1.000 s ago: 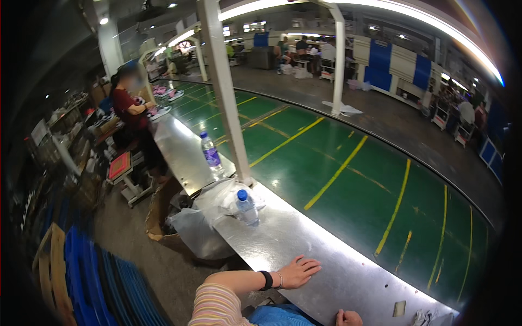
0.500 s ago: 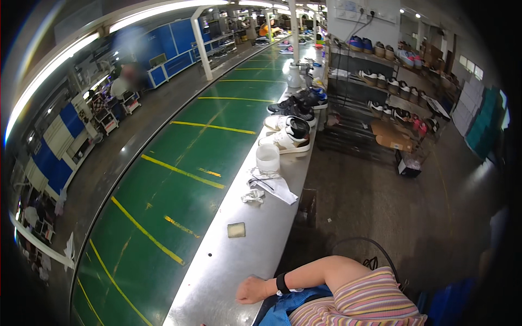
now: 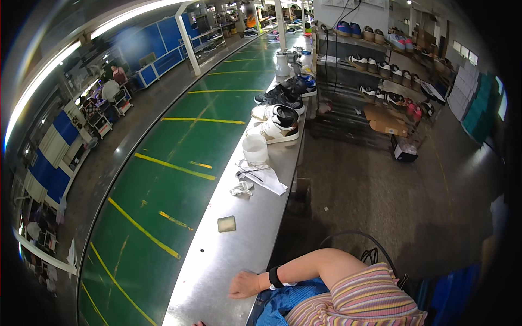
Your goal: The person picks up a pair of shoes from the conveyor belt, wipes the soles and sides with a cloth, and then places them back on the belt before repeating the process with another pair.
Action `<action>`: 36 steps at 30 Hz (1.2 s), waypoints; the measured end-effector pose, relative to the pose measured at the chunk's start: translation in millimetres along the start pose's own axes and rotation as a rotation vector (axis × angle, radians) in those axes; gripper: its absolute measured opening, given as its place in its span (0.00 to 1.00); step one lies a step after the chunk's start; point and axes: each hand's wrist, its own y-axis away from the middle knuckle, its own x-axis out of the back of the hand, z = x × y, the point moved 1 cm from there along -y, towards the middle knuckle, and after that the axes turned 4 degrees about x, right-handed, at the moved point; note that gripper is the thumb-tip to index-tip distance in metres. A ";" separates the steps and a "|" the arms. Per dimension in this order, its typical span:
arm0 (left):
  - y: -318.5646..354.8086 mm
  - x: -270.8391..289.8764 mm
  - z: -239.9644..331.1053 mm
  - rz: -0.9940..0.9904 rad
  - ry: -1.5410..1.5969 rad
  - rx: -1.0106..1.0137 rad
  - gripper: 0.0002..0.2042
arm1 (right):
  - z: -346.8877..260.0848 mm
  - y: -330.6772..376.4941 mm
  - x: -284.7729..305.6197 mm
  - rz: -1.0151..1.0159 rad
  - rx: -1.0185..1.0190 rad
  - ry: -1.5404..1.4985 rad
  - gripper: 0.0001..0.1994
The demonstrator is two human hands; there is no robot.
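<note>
My right hand [image 3: 244, 285] rests on the metal bench top [image 3: 206, 282] near its front edge. Its fingers are curled in, with nothing visible in them, and a black band circles the wrist. Of my left hand [image 3: 199, 323] only a bit of fingertip shows at the lower edge; the rest lies out of the picture. Beyond my right hand, apart from it, lies a small pale sponge-like block [image 3: 227, 224]. Farther along are a crumpled white cloth [image 3: 242, 188], a white sheet [image 3: 266, 178] with a dark thin tool on it, and a white tub [image 3: 255, 149].
White high-top shoes [image 3: 277, 126] and black sneakers [image 3: 280, 99] stand farther up the bench. A green conveyor belt [image 3: 179, 163] with yellow lines runs along its left. Shoe racks [image 3: 375, 79] stand at the right, with a cardboard piece [image 3: 385, 120]. A person [image 3: 110, 89] sits far left.
The view has shifted a little, so the bench and its things appear farther left and higher. My right hand stays on the bench, curled. A little more of my left fingertip shows.
</note>
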 end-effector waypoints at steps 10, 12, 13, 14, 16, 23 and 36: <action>1.3 0.3 -0.6 -0.010 0.000 0.002 0.21 | -6.3 -2.5 5.8 -0.117 0.000 0.036 0.15; 1.3 1.5 -0.1 -0.017 0.004 0.010 0.21 | -5.6 -1.9 4.2 -0.126 -0.001 0.041 0.15; 1.2 1.9 0.0 -0.019 -0.001 0.010 0.21 | -5.2 -1.5 3.7 -0.097 0.006 0.035 0.15; 1.2 2.1 0.0 -0.021 -0.007 0.010 0.21 | -4.8 -1.0 3.2 -0.068 0.013 0.029 0.15; 0.9 2.1 -1.6 -0.024 -0.005 0.012 0.21 | -6.2 -2.5 4.4 -0.056 0.016 0.018 0.16; 1.0 6.6 -1.8 -0.041 0.007 -0.029 0.24 | -9.2 -3.9 8.7 -0.048 -0.011 -0.006 0.19; 0.1 9.4 2.6 -0.073 -0.052 0.008 0.26 | -4.8 -4.0 5.0 -0.151 -0.025 0.016 0.23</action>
